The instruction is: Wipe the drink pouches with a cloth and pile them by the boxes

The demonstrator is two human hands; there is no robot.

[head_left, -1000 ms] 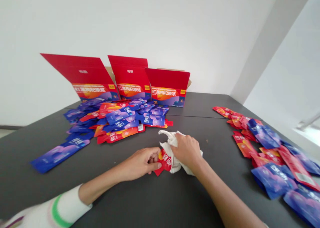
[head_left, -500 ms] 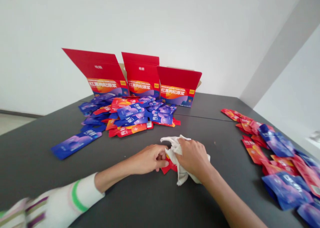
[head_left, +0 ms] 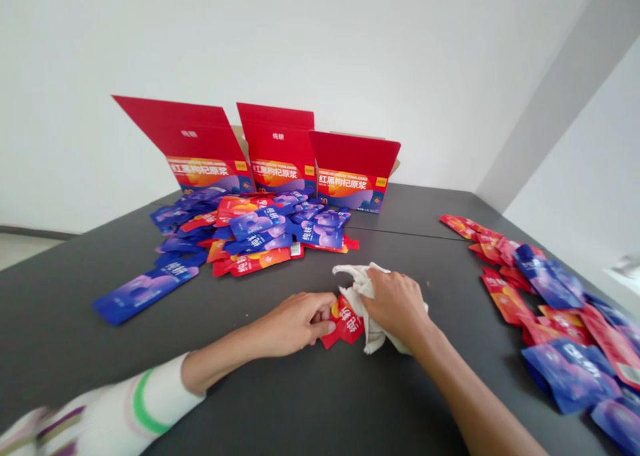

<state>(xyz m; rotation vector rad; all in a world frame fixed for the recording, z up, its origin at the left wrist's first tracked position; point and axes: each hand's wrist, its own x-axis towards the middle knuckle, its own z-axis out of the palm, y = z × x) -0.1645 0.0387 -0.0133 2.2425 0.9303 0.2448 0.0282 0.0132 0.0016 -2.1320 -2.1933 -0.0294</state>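
A red pouch (head_left: 349, 320) with white lettering lies on the dark table in front of me. My left hand (head_left: 303, 321) pinches its left end between thumb and curled fingers. My right hand (head_left: 400, 306) is closed over a crumpled white cloth (head_left: 374, 333), pressed down at the pouch's right side. Part of the pouch is hidden under the cloth, so its full length does not show.
Three open red boxes (head_left: 350, 188) stand at the back. Before them lies a heap of blue and red pouches (head_left: 260, 221), with one blue pouch (head_left: 145, 289) apart at the left. More pouches (head_left: 570, 376) line the dark table's (head_left: 280, 403) right side.
My right hand and the cloth have slid right and slightly away, uncovering more of the red pouch's lettering. My left hand keeps its hold on the pouch's end. The view has shifted slightly.
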